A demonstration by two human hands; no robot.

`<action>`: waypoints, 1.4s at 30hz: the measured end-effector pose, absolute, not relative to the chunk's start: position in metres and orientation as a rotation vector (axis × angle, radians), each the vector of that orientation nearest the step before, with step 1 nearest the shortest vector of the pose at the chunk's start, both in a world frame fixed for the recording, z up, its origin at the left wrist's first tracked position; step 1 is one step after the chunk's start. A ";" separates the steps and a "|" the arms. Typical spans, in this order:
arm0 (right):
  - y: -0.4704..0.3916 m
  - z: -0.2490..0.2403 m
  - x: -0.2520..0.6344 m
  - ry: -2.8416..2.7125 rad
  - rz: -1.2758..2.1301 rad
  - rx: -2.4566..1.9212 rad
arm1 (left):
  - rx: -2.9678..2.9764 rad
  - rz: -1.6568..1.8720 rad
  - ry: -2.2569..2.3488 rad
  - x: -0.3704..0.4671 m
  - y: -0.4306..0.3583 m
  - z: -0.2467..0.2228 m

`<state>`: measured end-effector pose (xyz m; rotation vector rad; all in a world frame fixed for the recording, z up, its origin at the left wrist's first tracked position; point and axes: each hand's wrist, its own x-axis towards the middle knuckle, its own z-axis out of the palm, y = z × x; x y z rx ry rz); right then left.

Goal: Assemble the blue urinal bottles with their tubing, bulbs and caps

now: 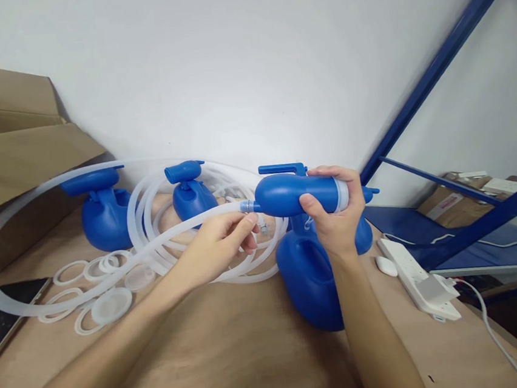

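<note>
My right hand [340,210] is wrapped around the blue plastic head [286,194] of a urinal bottle, near the translucent ring at its right end. A blue handle bar rises from its top. The blue bottle body [303,275] appears just below it. From the head's narrow left spout runs a translucent hose [188,222], with a metal clamp [247,206] around the joint. My left hand [229,239] is just below this joint, fingers curled and thumb pressed in. What those fingers hold, if anything, is hidden. The hose loops far out to the left.
Two more blue bottles [105,218] stand behind, with coiled hose [147,229] between them. Translucent rings and discs [111,306] lie at left, near a dark flat device [9,309]. A cardboard box [21,156] is back left; a power strip [417,279] lies right, beside blue shelving [435,36].
</note>
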<state>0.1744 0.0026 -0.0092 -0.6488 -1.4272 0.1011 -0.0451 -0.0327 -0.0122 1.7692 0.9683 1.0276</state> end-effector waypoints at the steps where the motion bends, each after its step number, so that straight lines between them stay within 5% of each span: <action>1: 0.001 -0.007 0.175 -1.422 0.089 -0.670 | 1.886 1.068 1.028 -0.048 -0.034 -0.010; 7: -0.015 0.006 0.174 -1.433 0.120 -0.772 | 2.429 1.672 1.449 -0.068 -0.038 0.000; 13: -0.034 0.017 0.170 -1.428 0.086 -0.914 | 2.494 1.113 1.063 -0.068 -0.034 -0.006; 20: -0.038 0.027 0.223 -1.570 0.173 -1.017 | 2.696 1.297 0.918 -0.061 -0.025 -0.021; 29: -0.018 -0.010 0.315 -1.950 0.912 -1.786 | 2.176 1.367 1.146 -0.019 -0.021 -0.014; 35: -0.002 0.002 0.282 -2.081 1.199 -2.002 | 2.142 1.053 1.142 0.066 -0.010 -0.026; 42: -0.008 0.001 0.275 -2.195 1.129 -1.962 | 2.104 0.860 1.171 0.103 0.014 -0.057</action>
